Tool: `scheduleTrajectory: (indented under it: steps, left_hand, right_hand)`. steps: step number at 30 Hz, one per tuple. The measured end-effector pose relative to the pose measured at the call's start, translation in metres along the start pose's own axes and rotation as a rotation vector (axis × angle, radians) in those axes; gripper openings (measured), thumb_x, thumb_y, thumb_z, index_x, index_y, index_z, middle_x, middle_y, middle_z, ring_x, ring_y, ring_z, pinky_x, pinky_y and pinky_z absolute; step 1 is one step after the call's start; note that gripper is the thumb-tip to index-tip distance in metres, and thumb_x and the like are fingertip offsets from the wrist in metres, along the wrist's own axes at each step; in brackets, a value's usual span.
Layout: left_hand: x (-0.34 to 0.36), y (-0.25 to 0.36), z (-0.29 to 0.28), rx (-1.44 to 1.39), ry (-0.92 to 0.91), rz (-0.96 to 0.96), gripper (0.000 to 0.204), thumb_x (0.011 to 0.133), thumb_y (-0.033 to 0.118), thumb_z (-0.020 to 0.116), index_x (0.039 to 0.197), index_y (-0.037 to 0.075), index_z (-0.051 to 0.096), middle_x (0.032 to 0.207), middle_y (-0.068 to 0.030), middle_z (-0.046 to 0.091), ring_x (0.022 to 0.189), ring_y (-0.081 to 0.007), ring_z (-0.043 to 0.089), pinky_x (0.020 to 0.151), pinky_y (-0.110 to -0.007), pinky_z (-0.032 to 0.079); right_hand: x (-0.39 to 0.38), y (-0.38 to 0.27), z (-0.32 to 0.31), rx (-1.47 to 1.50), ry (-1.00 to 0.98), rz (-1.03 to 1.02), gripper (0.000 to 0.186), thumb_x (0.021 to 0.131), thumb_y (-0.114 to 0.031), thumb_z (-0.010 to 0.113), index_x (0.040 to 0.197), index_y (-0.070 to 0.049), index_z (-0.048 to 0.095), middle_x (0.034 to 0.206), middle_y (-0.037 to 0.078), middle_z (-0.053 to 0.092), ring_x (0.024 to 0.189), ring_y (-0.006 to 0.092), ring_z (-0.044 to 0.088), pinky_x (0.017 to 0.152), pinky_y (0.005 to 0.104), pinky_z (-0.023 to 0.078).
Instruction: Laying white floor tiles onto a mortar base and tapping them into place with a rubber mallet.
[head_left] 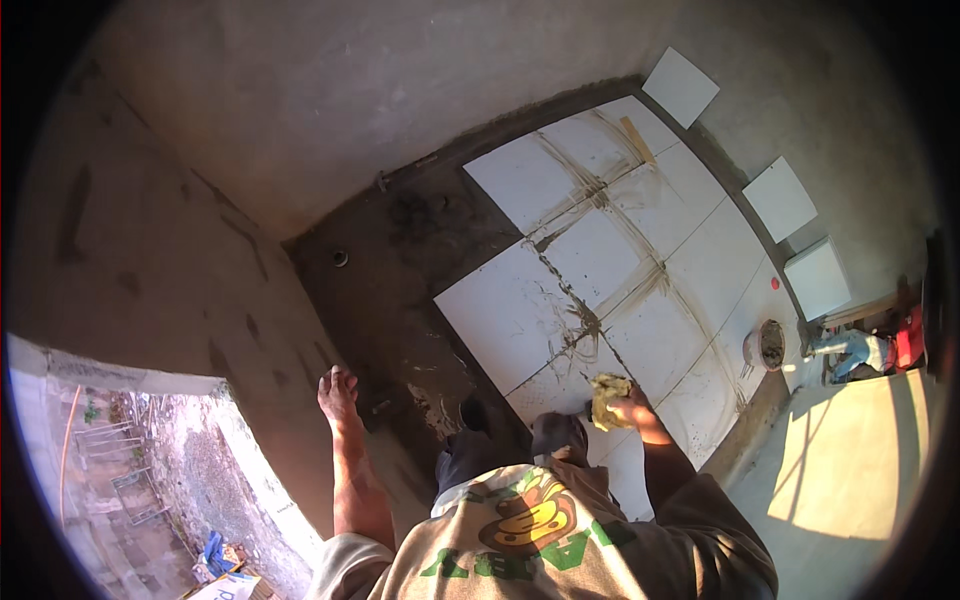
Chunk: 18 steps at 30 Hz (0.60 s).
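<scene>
My right hand (628, 410) grips a crumpled yellow sponge (607, 393) and presses it on the white floor tiles (520, 310), near a grey mortar-smeared joint. My left hand (337, 390) rests flat, fingers spread, against the grey plaster wall (200, 270) beside the dark wet mortar bed (400, 290). Brownish smears run along the tile joints (600, 195). My knees (500, 435) rest at the tiles' near edge.
Three loose white tiles (780, 198) lean on the far wall at right. A small bucket (768, 345) stands on the tiles' right edge. Another person (865, 350) sits at far right. A window opening (130, 470) lies at lower left.
</scene>
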<state>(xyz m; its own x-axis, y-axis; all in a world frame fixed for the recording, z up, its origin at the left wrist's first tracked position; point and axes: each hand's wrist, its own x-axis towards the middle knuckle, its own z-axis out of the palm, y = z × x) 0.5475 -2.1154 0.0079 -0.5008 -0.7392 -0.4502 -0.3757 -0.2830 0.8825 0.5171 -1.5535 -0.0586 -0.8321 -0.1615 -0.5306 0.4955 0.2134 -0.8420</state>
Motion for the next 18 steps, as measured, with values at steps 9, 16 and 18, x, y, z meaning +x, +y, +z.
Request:
scheduleTrajectory:
  steps: [9, 16, 18]
  left_hand:
    - [0.071, 0.053, 0.007, 0.053, -0.091, -0.009, 0.025, 0.093, 0.032, 0.056, 0.099, 0.009, 0.060, 0.092, -0.0030, 0.064, 0.080, -0.0138, 0.062, 0.066, -0.030, 0.044]
    - [0.142, 0.068, 0.050, 0.213, -0.203, -0.091, 0.023, 0.093, 0.030, 0.055, 0.101, 0.008, 0.060, 0.092, -0.0035, 0.065, 0.078, -0.0142, 0.063, 0.065, -0.029, 0.044]
    - [0.182, 0.095, 0.076, 0.262, -0.273, -0.048, 0.027, 0.092, 0.031, 0.056, 0.106, 0.008, 0.059, 0.094, -0.0031, 0.065, 0.079, -0.0143, 0.063, 0.066, -0.031, 0.045]
  right_hand:
    - [0.076, 0.019, 0.023, -0.310, 0.243, 0.353, 0.067, 0.061, -0.016, 0.076, 0.122, 0.000, 0.054, 0.113, 0.018, 0.065, 0.101, 0.0289, 0.064, 0.090, 0.0375, 0.051]
    - [0.107, -0.038, 0.086, -0.345, 0.174, 0.526, 0.049, 0.062, -0.017, 0.075, 0.111, -0.023, 0.070, 0.106, 0.007, 0.070, 0.096, 0.0214, 0.066, 0.084, 0.0343, 0.052]
    - [0.130, -0.033, 0.097, -0.321, 0.208, 0.458, 0.048, 0.063, -0.018, 0.074, 0.111, -0.022, 0.070, 0.107, 0.006, 0.070, 0.096, 0.0217, 0.066, 0.084, 0.0347, 0.052]
